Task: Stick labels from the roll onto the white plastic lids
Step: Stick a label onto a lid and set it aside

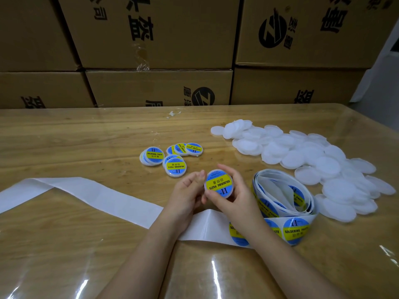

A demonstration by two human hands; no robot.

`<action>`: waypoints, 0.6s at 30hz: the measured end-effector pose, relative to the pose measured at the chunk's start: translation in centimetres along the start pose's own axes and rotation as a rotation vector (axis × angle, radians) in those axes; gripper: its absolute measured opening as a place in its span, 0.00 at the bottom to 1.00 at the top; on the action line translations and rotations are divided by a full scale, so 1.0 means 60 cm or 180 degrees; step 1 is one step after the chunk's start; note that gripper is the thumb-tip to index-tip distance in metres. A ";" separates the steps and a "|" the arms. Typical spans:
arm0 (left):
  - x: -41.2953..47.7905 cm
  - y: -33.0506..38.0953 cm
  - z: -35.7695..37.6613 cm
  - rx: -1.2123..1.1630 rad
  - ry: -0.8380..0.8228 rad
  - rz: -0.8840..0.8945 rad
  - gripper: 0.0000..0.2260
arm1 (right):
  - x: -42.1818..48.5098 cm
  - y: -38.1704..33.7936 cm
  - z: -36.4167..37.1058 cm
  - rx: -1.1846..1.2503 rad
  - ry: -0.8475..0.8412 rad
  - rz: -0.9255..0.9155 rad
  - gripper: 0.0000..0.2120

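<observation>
Viewing from: head camera, looking down at a wooden table (64, 143) backed by stacked brown cardboard boxes (159, 39).
Step in hand: judged as finishing one piece. The round white plastic lid (218, 184) held above the table already wears a blue-and-yellow round label (216, 184) across its face.
Right hand (235, 201): fingers curled over the far rim, thumb at the near rim; it grips the lid.
Left hand (185, 193): fingers loosely curled, thumb tip against the lid's left rim; cannot tell whether it grips or only steadies.
Done pile: small cluster of labelled lids (172, 158) lies just beyond the hands.
Stock: heap of plain white lids (313, 160) to the right, well apart from the done cluster.
Label supply: loose roll of labels (282, 195) sits just beside the right hand. Its strip runs under both wrists, with the next unpeeled label (294, 230) near the right forearm and the bare white backing strip (86, 195) trailing left.
Next move (judgement): set this lid with the cluster, free one hand for a plain lid, peel the next label by its edge, and centre it before pressing.
Risk: an off-centre or creased label if pressed too early.
</observation>
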State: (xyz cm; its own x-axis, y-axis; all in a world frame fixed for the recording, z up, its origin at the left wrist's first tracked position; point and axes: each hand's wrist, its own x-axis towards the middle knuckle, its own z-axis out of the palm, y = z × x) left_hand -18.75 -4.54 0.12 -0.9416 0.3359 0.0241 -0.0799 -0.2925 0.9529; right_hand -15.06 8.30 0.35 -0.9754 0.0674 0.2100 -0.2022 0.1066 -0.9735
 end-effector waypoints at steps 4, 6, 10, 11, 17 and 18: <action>-0.005 0.000 0.006 -0.0005 -0.0174 -0.0046 0.11 | 0.002 0.002 -0.001 -0.0224 0.0192 0.0047 0.17; -0.006 0.001 0.006 0.0039 -0.0224 -0.0037 0.10 | 0.001 -0.002 0.000 -0.0242 0.0292 0.0033 0.15; -0.007 -0.003 0.009 0.0184 -0.0312 -0.0005 0.11 | 0.003 -0.006 -0.004 -0.0309 0.0539 -0.0016 0.13; -0.007 -0.004 0.010 0.0216 -0.0322 0.0002 0.11 | 0.003 -0.005 -0.004 -0.0304 0.0559 -0.0027 0.11; -0.007 -0.004 0.011 0.0279 -0.0371 0.0001 0.12 | 0.006 -0.001 -0.004 -0.0436 0.0547 -0.0015 0.07; -0.007 -0.004 0.011 0.0264 -0.0375 -0.0005 0.12 | 0.006 -0.001 -0.005 -0.0469 0.0542 -0.0009 0.07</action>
State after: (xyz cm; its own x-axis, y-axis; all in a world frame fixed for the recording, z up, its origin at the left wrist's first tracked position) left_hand -18.12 -4.03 0.08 -0.8962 0.4405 0.0532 -0.0496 -0.2186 0.9746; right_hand -15.40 8.59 0.52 -0.9433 0.2323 0.2370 -0.1775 0.2501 -0.9518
